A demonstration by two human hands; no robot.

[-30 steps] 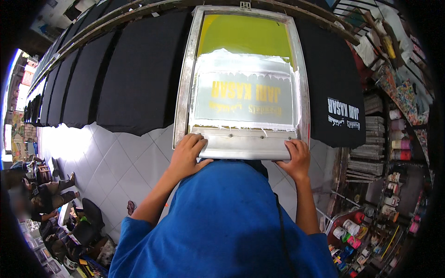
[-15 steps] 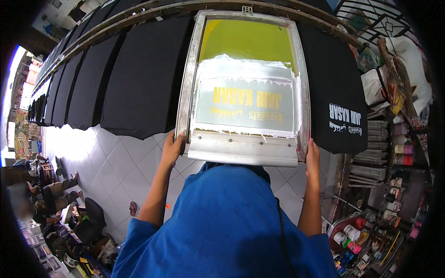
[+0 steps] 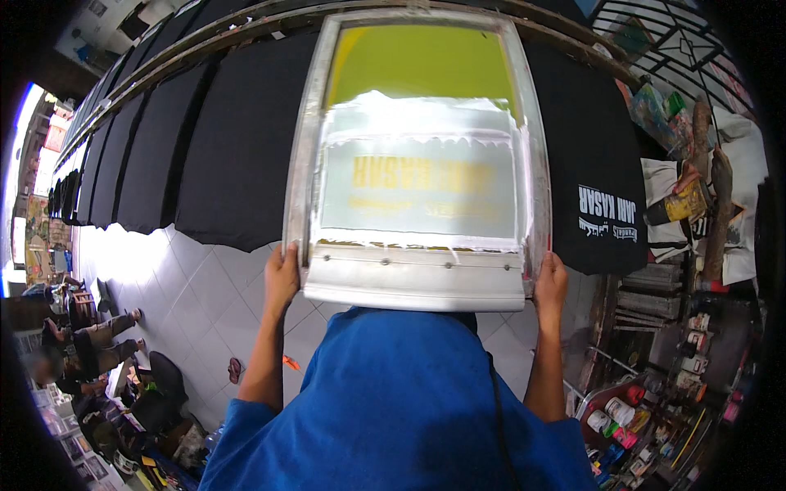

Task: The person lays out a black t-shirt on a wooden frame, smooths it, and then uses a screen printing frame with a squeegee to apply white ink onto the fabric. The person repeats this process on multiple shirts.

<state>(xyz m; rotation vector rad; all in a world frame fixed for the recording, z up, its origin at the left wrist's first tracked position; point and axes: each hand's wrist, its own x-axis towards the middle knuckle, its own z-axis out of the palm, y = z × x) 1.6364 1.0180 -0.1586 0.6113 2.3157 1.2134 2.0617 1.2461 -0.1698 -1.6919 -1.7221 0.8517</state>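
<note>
A metal-framed printing screen [image 3: 296,164] is between my two hands, in front of my body. My left hand [image 3: 282,277] grips its near left corner; my right hand [image 3: 551,282] grips the near right corner. White ink [image 3: 385,112] is smeared across the mesh, with reversed yellowish lettering showing beneath it. The far part of the mesh [image 3: 417,61] is yellow-green. A silver squeegee [image 3: 413,286] rests across the near end of the screen. Below the screen, black fabric is partly hidden. To the right lies black fabric [image 3: 585,123] with a white print [image 3: 607,211].
Black fabric panels [image 3: 237,147] run in a row to the left along a rail [image 3: 221,33]. At the right, another person [image 3: 741,172] in white holds a yellow and black container [image 3: 684,203]. Stacked frames [image 3: 651,290] and pots [image 3: 620,411] stand nearer. Someone sits far left.
The screen has moved toward me and left, and looks larger. Both hands still hold it. At the right, the other person's arms have come nearer with the container.
</note>
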